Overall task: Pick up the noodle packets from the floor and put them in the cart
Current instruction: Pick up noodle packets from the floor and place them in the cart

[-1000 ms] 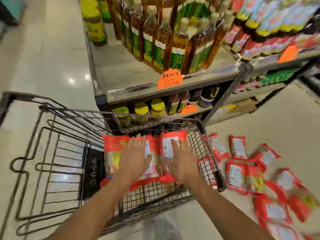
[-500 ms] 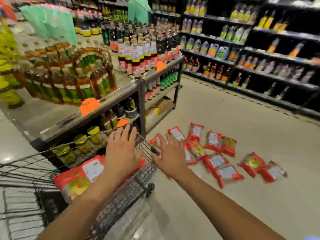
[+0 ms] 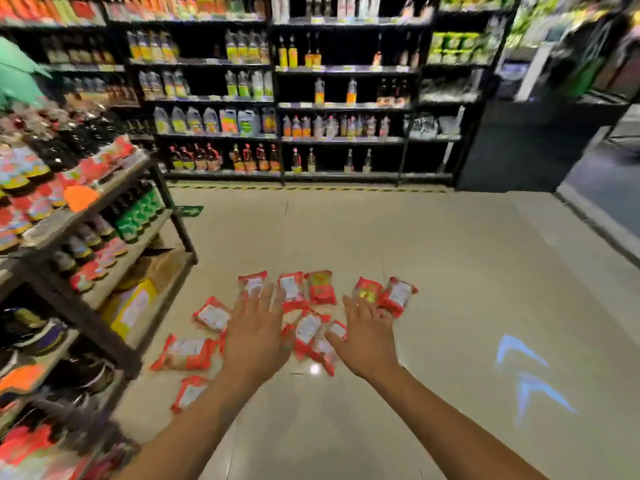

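Left shelf rack [image 3: 104,202] blurred (labels unreadable); left hand [image 3: 254,336] hides some noodle packets [image 3: 304,332].

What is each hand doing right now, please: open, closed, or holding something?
Left hand: open, fingers spread, holding nothing, above the noodle packets.
Right hand: open, fingers spread, holding nothing.

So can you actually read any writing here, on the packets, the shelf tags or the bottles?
None can be read.
Noodle packets: white labels, print blurred.
Orange price tag: no legible figures.
Bottles on the back shelves: labels too small.
Yellow box: label smeared.
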Demonstrator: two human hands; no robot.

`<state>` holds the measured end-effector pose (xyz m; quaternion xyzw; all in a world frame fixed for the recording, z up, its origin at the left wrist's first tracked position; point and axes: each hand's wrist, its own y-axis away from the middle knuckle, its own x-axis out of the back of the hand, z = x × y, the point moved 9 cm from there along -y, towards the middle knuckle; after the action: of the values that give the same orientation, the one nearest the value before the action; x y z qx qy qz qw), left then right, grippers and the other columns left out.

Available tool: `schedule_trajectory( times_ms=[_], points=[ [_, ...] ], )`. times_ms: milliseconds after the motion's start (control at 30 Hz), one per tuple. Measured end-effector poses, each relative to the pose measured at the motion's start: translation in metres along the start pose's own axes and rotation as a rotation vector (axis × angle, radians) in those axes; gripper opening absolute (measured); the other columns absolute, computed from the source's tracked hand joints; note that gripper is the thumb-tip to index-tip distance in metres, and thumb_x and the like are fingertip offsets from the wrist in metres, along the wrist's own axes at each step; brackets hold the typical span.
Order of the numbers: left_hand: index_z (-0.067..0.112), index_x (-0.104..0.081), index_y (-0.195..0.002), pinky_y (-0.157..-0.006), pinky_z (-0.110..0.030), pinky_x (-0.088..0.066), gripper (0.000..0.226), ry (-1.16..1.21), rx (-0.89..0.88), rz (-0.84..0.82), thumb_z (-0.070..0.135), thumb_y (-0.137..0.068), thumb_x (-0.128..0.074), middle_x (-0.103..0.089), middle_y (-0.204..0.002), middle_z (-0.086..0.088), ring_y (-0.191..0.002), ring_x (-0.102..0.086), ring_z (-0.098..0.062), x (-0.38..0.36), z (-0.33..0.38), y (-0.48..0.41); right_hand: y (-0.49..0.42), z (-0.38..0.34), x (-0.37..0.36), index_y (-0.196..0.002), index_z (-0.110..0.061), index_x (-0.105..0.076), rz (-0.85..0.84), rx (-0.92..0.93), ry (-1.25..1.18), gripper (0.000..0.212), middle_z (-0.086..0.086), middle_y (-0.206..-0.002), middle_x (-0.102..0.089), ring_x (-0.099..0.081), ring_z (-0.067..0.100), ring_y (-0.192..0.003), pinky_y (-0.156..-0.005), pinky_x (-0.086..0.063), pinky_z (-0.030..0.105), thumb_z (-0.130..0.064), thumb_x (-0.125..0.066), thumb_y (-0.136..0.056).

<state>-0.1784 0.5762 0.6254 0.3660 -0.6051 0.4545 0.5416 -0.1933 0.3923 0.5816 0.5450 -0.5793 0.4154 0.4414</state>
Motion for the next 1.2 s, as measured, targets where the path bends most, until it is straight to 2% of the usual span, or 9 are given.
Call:
schedule_trajectory(
  times_ms=[200,367,467,533,633,833,933,1100,1200],
  points=[
    [0.007,-0.055,-0.140,-0.106,-0.057,-0.045,0.080,0.040,-0.163,-0.033,0.050,-0.073,-0.062,-0.058,-0.141,-0.019,-0.128,-0.055,-0.041,-0.021,0.136,-0.122,-0.051,0.155,0.037,-0.158,-0.023,-0.028,0.024,-0.189,0.025,0.082,0.010,-0.161,-0.037,-0.035,0.030,-0.147,-0.114,-0.032,0.049,-0.069,-0.041,-0.092],
    [0.014,-0.040,-0.149,-0.111,-0.060,-0.037,0.080,0.070,-0.231,-0.098,0.053,-0.081,-0.052,-0.046,-0.154,-0.014,-0.140,-0.044,-0.039,-0.058,0.192,-0.205,-0.102,0.222,0.041,-0.160,-0.023,-0.026,0.025,-0.272,0.025,0.090,0.012,-0.162,-0.035,-0.031,0.031,-0.149,-0.116,-0.029,0.052,-0.074,-0.019,-0.085],
    [0.015,-0.029,-0.155,-0.119,-0.056,-0.027,0.079,0.065,-0.272,-0.117,0.055,-0.088,-0.044,-0.034,-0.162,-0.012,-0.148,-0.031,-0.036,-0.086,0.204,-0.252,-0.150,0.238,0.027,-0.160,-0.023,-0.024,-0.016,-0.258,0.083,0.081,0.013,-0.163,-0.034,-0.031,0.031,-0.150,-0.117,-0.028,0.052,-0.069,-0.034,-0.094],
    [0.015,-0.029,-0.155,-0.121,-0.054,-0.024,0.079,0.061,-0.291,-0.118,0.057,-0.090,-0.042,-0.031,-0.163,-0.012,-0.149,-0.029,-0.036,-0.104,0.206,-0.290,-0.189,0.245,0.020,-0.160,-0.021,-0.028,-0.031,-0.263,0.123,0.082,0.015,-0.162,-0.037,-0.033,0.033,-0.149,-0.117,-0.030,0.054,-0.068,-0.033,-0.094],
    [0.013,-0.039,-0.152,-0.116,-0.057,-0.032,0.076,0.072,-0.308,-0.113,0.057,-0.090,-0.043,-0.041,-0.157,-0.015,-0.144,-0.040,-0.038,-0.135,0.201,-0.354,-0.252,0.255,0.012,-0.150,-0.014,-0.048,-0.034,-0.285,0.134,0.086,0.017,-0.148,-0.055,-0.050,0.036,-0.137,-0.105,-0.044,0.058,-0.068,-0.028,-0.087],
    [0.008,-0.054,-0.141,-0.106,-0.060,-0.044,0.074,0.081,-0.368,-0.225,0.047,-0.080,-0.067,-0.057,-0.144,-0.019,-0.130,-0.055,-0.041,-0.197,0.205,-0.487,-0.373,0.298,-0.007,-0.141,-0.014,-0.059,-0.103,-0.334,0.210,0.077,0.019,-0.135,-0.065,-0.062,0.037,-0.125,-0.096,-0.052,0.058,-0.065,-0.037,-0.087],
    [0.007,-0.052,-0.142,-0.108,-0.060,-0.042,0.074,0.093,-0.374,-0.268,0.047,-0.081,-0.065,-0.056,-0.144,-0.019,-0.131,-0.053,-0.042,-0.233,0.208,-0.539,-0.425,0.330,-0.031,-0.137,-0.013,-0.064,-0.154,-0.346,0.244,0.073,0.021,-0.136,-0.065,-0.062,0.038,-0.126,-0.096,-0.052,0.059,-0.063,-0.052,-0.085],
    [0.007,-0.049,-0.146,-0.111,-0.060,-0.040,0.078,0.084,-0.381,-0.356,0.047,-0.081,-0.064,-0.051,-0.148,-0.020,-0.135,-0.049,-0.040,-0.326,0.216,-0.607,-0.504,0.386,-0.093,-0.141,-0.012,-0.061,-0.177,-0.343,0.250,0.073,0.023,-0.139,-0.062,-0.059,0.040,-0.129,-0.101,-0.049,0.062,-0.059,-0.039,-0.089],
    [0.011,-0.044,-0.149,-0.114,-0.058,-0.037,0.081,0.062,-0.342,-0.428,0.050,-0.081,-0.062,-0.045,-0.154,-0.017,-0.139,-0.045,-0.039,-0.409,0.219,-0.639,-0.554,0.427,-0.170,-0.146,-0.014,-0.054,-0.240,-0.280,0.242,0.068,0.022,-0.147,-0.056,-0.052,0.041,-0.137,-0.105,-0.044,0.063,-0.055,-0.056,-0.091]
  ],
)
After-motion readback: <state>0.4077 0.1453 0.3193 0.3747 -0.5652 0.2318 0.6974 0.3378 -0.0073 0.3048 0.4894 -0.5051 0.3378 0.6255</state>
